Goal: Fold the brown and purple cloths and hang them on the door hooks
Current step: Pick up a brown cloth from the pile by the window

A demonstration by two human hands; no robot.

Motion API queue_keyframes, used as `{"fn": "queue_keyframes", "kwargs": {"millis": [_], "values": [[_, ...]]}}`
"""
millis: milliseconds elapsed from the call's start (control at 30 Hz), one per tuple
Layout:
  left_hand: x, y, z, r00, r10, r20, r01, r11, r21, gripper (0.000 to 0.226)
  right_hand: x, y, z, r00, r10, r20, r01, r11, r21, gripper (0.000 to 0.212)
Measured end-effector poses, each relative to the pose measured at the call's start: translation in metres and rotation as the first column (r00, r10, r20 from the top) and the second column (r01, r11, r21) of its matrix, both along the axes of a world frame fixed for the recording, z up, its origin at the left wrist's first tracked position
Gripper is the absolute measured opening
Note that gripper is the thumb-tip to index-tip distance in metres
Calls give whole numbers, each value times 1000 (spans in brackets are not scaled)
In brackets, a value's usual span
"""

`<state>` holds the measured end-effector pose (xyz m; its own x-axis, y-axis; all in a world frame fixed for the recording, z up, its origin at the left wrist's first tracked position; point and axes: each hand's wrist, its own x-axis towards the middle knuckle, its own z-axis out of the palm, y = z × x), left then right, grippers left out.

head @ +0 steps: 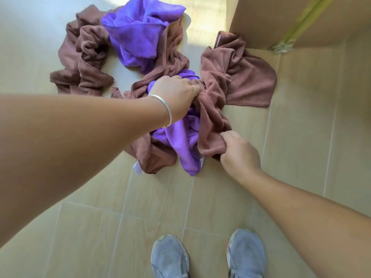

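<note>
— Brown cloths point(236, 77) and purple cloths point(140, 37)?
— Heaped in a crumpled tangle on the floor point(301, 137), from upper left of the frame to right of centre. One purple piece bunched at top centre, another point(180, 143) spilling down below centre between brown folds. A brown piece fanned out at centre right, more brown point(80, 63) ruffled at upper left.

— Left hand point(176, 93)?
— At frame centre, fingers curled into a bunch of brown fabric, gripping it.

— Right hand point(239, 153)?
— Lower, right of centre, fingers closed tight round a fold of the same brown cloth point(212, 133), pinching it against the palm.

— Anything on the wrist?
— A silver bangle point(168, 111), left wrist.

— Around the pile?
— Pale wood-look tiles. A white label point(137, 169) showing at the lower edge of the brown cloth. Two grey-blue shoes point(206, 255) at bottom centre. A cardboard box point(311, 21) with yellowish tape in the upper right corner, just beside the fanned brown piece.
</note>
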<state>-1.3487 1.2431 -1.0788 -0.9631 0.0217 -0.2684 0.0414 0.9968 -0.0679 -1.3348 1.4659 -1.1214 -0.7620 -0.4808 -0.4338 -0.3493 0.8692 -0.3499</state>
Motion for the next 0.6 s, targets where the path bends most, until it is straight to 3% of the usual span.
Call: {"fn": "queue_keyframes", "kwargs": {"millis": [200,367,600], "values": [[22,-48,115,985,157,-69,-154,987,35,23,-48,-5,128,997,-19,-73,10,993,-121,46],[43,-91,211,950,281,-136,-283,959,8,18,-87,-48,244,985,43,-169,-81,971,-225,50],[110,-147,350,785,582,-210,-587,808,47,21,-87,-139,391,934,219,-281,-314,879,-358,54]]}}
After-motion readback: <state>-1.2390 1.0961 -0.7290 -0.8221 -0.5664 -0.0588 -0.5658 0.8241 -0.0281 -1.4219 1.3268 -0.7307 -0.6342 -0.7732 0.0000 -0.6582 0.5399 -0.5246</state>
